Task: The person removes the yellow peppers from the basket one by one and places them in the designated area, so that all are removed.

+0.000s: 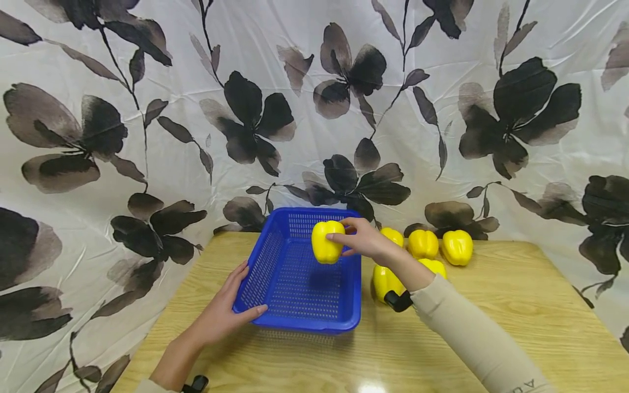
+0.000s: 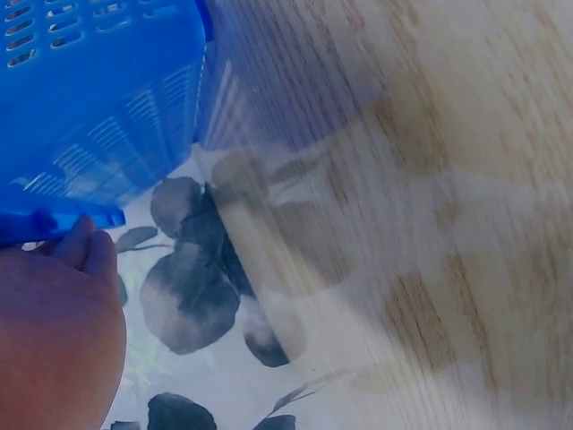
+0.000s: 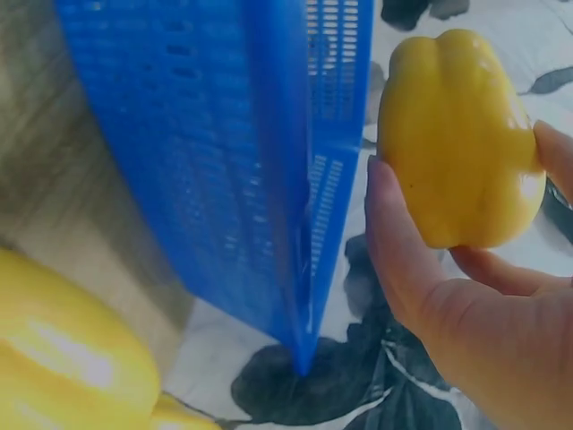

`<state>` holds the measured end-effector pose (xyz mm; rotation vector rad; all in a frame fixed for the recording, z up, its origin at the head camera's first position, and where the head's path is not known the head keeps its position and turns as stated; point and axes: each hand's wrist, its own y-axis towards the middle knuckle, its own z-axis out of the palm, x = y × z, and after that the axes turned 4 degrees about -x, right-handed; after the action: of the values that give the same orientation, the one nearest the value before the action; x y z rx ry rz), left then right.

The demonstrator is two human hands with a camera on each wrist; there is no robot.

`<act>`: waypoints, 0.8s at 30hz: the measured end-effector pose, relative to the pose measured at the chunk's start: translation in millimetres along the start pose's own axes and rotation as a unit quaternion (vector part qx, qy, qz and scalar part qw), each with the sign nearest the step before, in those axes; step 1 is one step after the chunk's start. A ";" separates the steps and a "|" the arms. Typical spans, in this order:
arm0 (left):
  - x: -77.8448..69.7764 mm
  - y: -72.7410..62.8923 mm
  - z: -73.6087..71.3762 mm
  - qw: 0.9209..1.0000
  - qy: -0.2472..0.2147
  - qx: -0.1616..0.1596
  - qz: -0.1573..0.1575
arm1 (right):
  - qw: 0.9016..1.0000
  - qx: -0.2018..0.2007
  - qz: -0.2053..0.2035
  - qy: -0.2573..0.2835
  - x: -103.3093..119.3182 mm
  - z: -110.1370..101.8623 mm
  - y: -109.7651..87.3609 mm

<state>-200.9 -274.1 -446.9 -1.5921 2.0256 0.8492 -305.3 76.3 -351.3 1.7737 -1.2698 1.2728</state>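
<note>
A blue plastic basket (image 1: 307, 289) with slotted walls sits on the wooden table, and its bare floor shows in the head view. My right hand (image 1: 361, 238) holds a yellow bell pepper (image 1: 326, 243) above the basket, near its right wall. In the right wrist view, thumb and fingers pinch this glossy yellow pepper (image 3: 461, 143) from its sides. My left hand (image 1: 223, 308) grips the basket's near left corner, thumb over the rim and fingers along the outer left side. Seen from the left wrist, the fingertips (image 2: 85, 242) are at the basket's rim.
Several more yellow bell peppers (image 1: 457, 247) stand on the table (image 1: 511, 305) to the right of the basket, some partly behind my right forearm. A white cloth (image 1: 422, 164) printed with dark flowers hangs behind the table and along its sides.
</note>
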 end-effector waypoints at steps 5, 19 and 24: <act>-0.7 -0.1 1.5 1.000 -0.002 0.001 0.000 | 1.000 0.001 0.007 0.019 -8.5 -10.8 -10.8; 1.8 0.6 1.2 1.000 0.005 0.003 0.002 | 1.000 -0.015 0.020 -0.002 -22.7 -30.0 -27.5; 0.7 0.7 1.8 1.000 0.002 0.001 0.005 | 1.000 -0.010 0.005 -0.022 -29.2 -35.8 -32.7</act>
<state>-201.8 -273.2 -448.6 -1.5857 2.0368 0.8490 -289.8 129.2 -364.0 1.7927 -1.3136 1.2289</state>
